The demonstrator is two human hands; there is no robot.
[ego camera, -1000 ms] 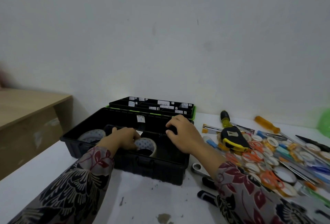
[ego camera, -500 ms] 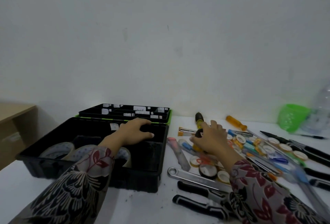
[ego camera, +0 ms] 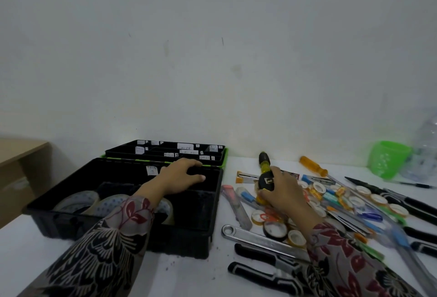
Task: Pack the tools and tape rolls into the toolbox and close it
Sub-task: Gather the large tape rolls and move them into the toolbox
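Note:
The black toolbox stands open at the left, with clear tape rolls lying in its left part. Behind it lies its labelled compartment lid with a green edge. My left hand reaches over the box, fingers spread and touching the back rim, holding nothing. To the right of the box, my right hand grips a black and yellow tape measure on top of the tool pile. A yellow and black screwdriver lies just behind it.
Right of the box lie a steel wrench, black-handled pliers, an orange screwdriver, several small tape rolls, cutters and pens. A green basket and a plastic bottle stand far right. A wooden desk is at left.
My right hand left the toolbox, moved right to the pile and closed on the tape measure. My left hand shifted from the tape roll to the box's back rim. The view turned right.

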